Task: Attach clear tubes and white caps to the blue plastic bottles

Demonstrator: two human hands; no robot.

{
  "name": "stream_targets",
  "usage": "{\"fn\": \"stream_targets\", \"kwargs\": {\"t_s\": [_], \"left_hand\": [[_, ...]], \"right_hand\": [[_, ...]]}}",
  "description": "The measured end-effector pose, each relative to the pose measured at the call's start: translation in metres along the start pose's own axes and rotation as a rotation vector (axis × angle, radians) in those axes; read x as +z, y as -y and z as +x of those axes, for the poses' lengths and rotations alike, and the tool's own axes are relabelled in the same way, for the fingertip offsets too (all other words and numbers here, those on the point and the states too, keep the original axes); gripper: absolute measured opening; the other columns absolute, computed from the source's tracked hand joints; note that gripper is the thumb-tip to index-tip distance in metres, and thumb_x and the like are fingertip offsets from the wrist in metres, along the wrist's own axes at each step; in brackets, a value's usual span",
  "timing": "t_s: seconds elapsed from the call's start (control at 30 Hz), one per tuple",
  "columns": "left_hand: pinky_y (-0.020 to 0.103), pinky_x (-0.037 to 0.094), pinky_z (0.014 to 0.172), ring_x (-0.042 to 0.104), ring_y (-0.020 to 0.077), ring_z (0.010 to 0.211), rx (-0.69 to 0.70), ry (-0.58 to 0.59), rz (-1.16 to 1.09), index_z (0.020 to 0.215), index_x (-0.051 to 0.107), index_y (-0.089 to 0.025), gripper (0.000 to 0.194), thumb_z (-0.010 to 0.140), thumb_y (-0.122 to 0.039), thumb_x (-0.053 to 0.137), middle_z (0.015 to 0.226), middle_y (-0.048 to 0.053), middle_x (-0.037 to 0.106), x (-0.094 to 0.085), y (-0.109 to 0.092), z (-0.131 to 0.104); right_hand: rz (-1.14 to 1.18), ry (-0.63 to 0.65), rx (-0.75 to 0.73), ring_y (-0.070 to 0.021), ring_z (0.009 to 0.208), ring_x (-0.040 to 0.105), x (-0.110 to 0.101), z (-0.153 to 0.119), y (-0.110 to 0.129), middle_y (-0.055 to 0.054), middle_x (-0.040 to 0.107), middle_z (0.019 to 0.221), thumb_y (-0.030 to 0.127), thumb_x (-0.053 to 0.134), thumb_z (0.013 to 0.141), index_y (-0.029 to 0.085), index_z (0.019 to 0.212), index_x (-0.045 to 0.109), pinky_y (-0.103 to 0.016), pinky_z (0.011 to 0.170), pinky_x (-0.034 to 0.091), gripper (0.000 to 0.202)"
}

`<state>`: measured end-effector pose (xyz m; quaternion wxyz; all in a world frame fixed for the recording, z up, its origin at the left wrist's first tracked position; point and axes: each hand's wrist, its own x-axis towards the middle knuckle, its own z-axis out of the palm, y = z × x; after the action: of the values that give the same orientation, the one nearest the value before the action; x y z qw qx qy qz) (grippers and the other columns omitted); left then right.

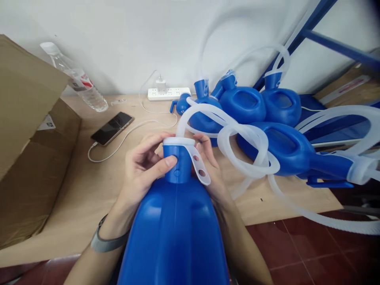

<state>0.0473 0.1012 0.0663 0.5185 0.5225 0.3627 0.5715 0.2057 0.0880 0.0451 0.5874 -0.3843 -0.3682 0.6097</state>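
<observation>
A large blue plastic bottle [175, 233] stands close in front of me, its neck pointing away toward the wall. My left hand [138, 170] grips the neck from the left, thumb pressed on its near side. At the neck's right side is my right hand [212, 166], fingers bent around near the cap and partly hidden. A white cap [179, 141] sits on the mouth, and its strap [202, 173] with two holes hangs loose on the right. From the cap rises a translucent hose [204, 111], which loops off to the right.
Several blue bottles [242, 105] with hoses crowd the table's right side. An open cardboard box [29, 190] stands left, near a water bottle [80, 83] and a charging phone [113, 128]. A power strip [175, 94] lies by the wall. The wooden table [97, 190] ends above red floor tiles [279, 245].
</observation>
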Motion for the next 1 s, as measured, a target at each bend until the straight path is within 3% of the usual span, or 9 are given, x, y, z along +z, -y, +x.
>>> {"fn": "stream_targets", "kwargs": {"t_s": [0.1,0.23,0.43,0.6,0.73,1.0], "left_hand": [[0.044,0.067,0.098,0.074,0.0319,0.12,-0.001,-0.014,-0.021,0.109,0.086,-0.031,0.034,0.077,-0.036,0.098,0.122,0.006,0.079,0.003,-0.001,-0.002],[0.046,0.066,0.104,0.074,0.0316,0.121,0.011,0.014,-0.053,0.109,0.087,-0.03,0.032,0.078,-0.032,0.097,0.12,0.006,0.078,0.007,-0.002,-0.001],[0.04,0.065,0.094,0.072,0.0273,0.111,0.029,-0.004,-0.032,0.108,0.088,-0.034,0.034,0.076,-0.037,0.099,0.111,0.005,0.075,0.003,0.003,-0.002],[0.04,0.064,0.094,0.071,0.0267,0.11,0.007,0.016,-0.037,0.108,0.088,-0.034,0.034,0.076,-0.039,0.099,0.111,0.005,0.073,0.002,0.002,-0.002],[0.04,0.065,0.095,0.071,0.0274,0.111,0.011,0.022,-0.036,0.108,0.089,-0.034,0.034,0.077,-0.039,0.098,0.11,0.006,0.072,0.0,0.002,-0.002],[0.041,0.064,0.103,0.072,0.0266,0.115,0.044,0.025,-0.023,0.109,0.089,-0.037,0.03,0.079,-0.037,0.098,0.107,0.005,0.073,0.0,0.001,-0.004]], "right_hand": [[0.016,0.079,-0.044,-0.0216,0.106,0.078,-0.002,-0.01,0.007,0.003,0.078,0.12,0.053,0.084,0.092,0.041,0.127,0.07,-0.032,0.085,0.068,0.04],[-0.031,0.105,-0.09,-0.0282,0.116,0.077,-0.002,-0.014,0.01,-0.001,0.078,0.125,0.052,0.09,0.084,0.037,0.125,0.07,-0.042,0.095,0.069,0.047],[-0.047,0.079,-0.079,-0.0242,0.129,0.072,0.002,-0.015,0.015,0.004,0.077,0.131,0.038,0.087,0.089,0.038,0.117,0.07,-0.041,0.114,0.061,0.032],[-0.06,0.085,-0.1,-0.0277,0.123,0.074,0.002,-0.015,0.016,0.0,0.077,0.117,0.044,0.091,0.087,0.035,0.112,0.071,-0.044,0.108,0.064,0.033],[-0.05,0.1,-0.131,-0.0294,0.127,0.072,0.0,-0.013,0.013,-0.001,0.076,0.121,0.047,0.089,0.089,0.036,0.112,0.073,-0.049,0.115,0.06,0.029],[-0.066,0.172,-0.168,-0.0279,0.13,0.071,-0.006,-0.009,0.009,0.0,0.075,0.122,0.043,0.085,0.093,0.039,0.118,0.075,-0.047,0.12,0.055,0.027]]}}
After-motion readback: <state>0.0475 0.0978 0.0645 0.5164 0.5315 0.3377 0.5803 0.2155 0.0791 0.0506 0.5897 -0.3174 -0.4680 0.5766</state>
